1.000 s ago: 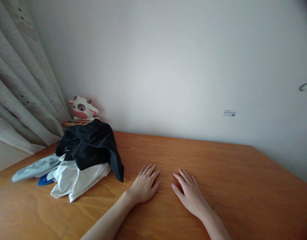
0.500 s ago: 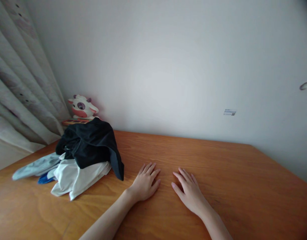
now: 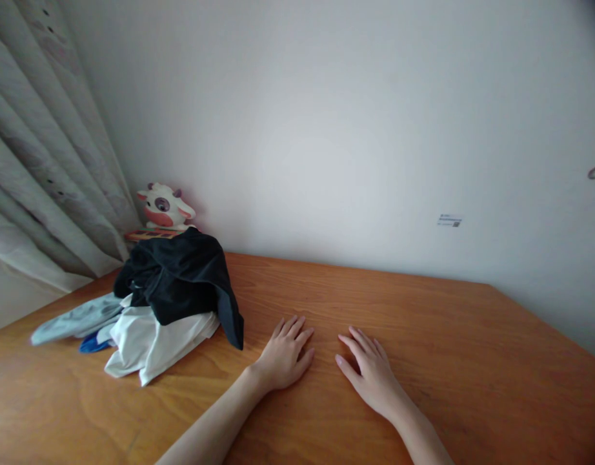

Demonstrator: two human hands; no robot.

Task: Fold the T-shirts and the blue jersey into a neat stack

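Note:
Both hands rest palm down on the brown wooden table [image 3: 423, 336]. My left hand [image 3: 285, 355] has its fingers spread and holds nothing; it lies to the right of a heap of clothes. My right hand [image 3: 370, 368] is also flat with fingers apart, a short gap away from the left one, and nothing is in it. In the heap, a black garment [image 3: 181, 274] lies crumpled over a white garment [image 3: 155, 345]. A light grey-blue cloth [image 3: 77, 318] sticks out on the left, with a bit of blue fabric [image 3: 94, 343] beneath.
Behind the heap, a white and pink cow figure [image 3: 164, 206] sits on an orange-red flat object [image 3: 150, 234] in the corner. A pale curtain [image 3: 50, 148] hangs at the left. The white wall behind the table bears a small label [image 3: 450, 220].
The view has shifted slightly, so the things sit a little further right in the picture. Both hands remain flat on the table, with no clear movement of their own.

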